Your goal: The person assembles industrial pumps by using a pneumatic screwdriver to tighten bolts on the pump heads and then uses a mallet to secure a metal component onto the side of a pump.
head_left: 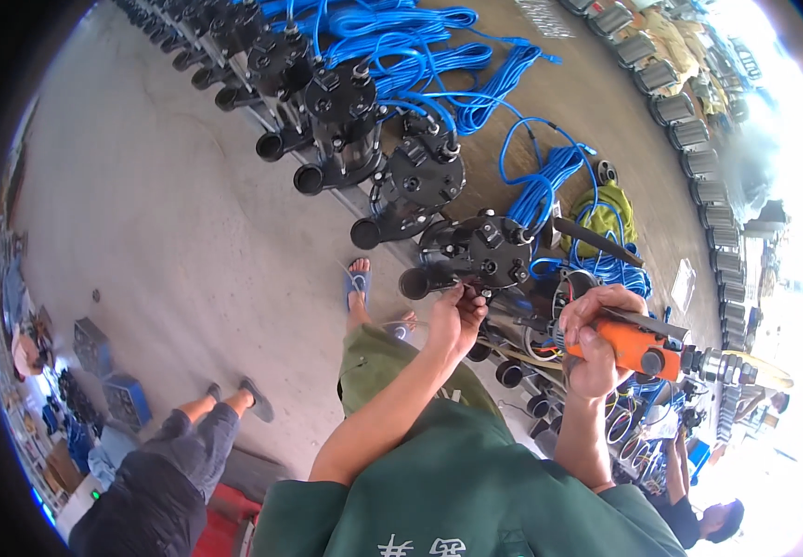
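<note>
Just in front of me stands a black submersible pump (492,257) with a round bolted top and an outlet pipe pointing left. My left hand (457,320) is at the pump's near edge, thumb and fingers pinched together. Whatever they hold, if anything, is too small to make out. My right hand (596,342) is wrapped round an orange air tool (640,349), held level to the right of the pump. A metal hose coupling (717,365) sticks out of the tool's right end. Another black pump (420,176) stands just beyond the first.
More black pumps (341,102) run in a row to the far left. Coiled blue cables (550,181) lie beside them, near a yellow-green bag (613,213). Ribbed metal cylinders (699,165) line the right. One person (165,473) stands at the lower left, another (699,515) at the lower right.
</note>
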Demonstrator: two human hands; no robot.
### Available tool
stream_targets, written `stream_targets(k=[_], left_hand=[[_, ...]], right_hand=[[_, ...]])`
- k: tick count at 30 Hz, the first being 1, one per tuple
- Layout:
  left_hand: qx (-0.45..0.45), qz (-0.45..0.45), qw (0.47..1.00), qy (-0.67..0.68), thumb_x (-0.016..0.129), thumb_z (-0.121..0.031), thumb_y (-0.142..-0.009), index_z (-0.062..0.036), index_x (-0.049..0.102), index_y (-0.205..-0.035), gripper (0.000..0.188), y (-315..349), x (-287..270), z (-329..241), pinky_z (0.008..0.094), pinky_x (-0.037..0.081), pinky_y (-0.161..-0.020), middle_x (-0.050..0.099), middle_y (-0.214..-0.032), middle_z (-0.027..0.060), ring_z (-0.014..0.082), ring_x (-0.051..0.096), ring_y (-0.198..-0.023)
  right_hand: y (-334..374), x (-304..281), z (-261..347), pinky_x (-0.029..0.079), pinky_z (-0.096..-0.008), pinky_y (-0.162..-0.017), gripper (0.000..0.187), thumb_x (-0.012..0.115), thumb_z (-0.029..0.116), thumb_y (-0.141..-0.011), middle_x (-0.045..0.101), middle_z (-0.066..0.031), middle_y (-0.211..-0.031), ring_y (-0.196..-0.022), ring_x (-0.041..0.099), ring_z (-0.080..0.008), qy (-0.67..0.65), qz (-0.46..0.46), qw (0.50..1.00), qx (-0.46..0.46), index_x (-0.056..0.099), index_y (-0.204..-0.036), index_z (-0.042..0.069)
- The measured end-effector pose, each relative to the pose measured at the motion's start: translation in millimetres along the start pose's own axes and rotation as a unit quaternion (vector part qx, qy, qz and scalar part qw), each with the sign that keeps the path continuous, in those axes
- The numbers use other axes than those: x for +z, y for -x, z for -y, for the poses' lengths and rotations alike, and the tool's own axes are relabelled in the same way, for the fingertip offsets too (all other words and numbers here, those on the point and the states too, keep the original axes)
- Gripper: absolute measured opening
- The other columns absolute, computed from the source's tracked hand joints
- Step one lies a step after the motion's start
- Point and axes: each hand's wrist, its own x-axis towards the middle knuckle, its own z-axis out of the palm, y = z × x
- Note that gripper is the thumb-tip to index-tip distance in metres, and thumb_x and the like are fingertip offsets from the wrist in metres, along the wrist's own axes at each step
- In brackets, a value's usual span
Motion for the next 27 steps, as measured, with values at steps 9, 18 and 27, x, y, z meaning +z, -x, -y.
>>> stream_targets(k=[9, 18, 27], left_hand=[[-0.005, -0.025, 1.000, 0.000, 0.049, -0.011, -0.103, -0.0009, 0.059, -0.101, 0.015, 2, 1, -10, 0.0350, 0.049, -0.062, 0.062, -0.085, 0.0107, 0.0247, 0.060, -0.072], [0.000, -0.037, 0.999, -0.033, 0.045, -0.013, -0.103, -0.0027, 0.057, -0.097, 0.017, 4, 4, -12, 0.0349, 0.049, -0.062, 0.064, -0.084, 0.0120, 0.0233, 0.062, -0.070], [0.000, -0.039, 0.963, -0.267, 0.051, -0.016, -0.103, -0.0003, 0.059, -0.100, 0.018, 12, 1, -32, 0.0330, 0.054, -0.063, 0.065, -0.084, 0.0127, 0.0219, 0.064, -0.073]], right_hand=[[-9, 12, -22, 0.049, -0.0336, -0.062, 0.040, 0.062, 0.004, -0.078, 0.055, -0.0149, -0.094, -0.064, 0.055, -0.0165, -0.015, 0.024, 1.000, -0.008, 0.052, -0.116, -0.004], [-9, 26, -36, 0.051, -0.0344, -0.060, 0.033, 0.066, 0.005, -0.080, 0.055, -0.0121, -0.084, -0.061, 0.055, -0.0166, 0.023, 0.050, 0.998, -0.014, 0.053, -0.109, -0.001], [-10, 15, -52, 0.052, -0.0285, -0.058, 0.024, 0.064, 0.001, -0.074, 0.063, -0.0139, -0.086, -0.064, 0.060, -0.0160, 0.091, 0.114, 0.989, 0.000, 0.060, -0.098, -0.002]])
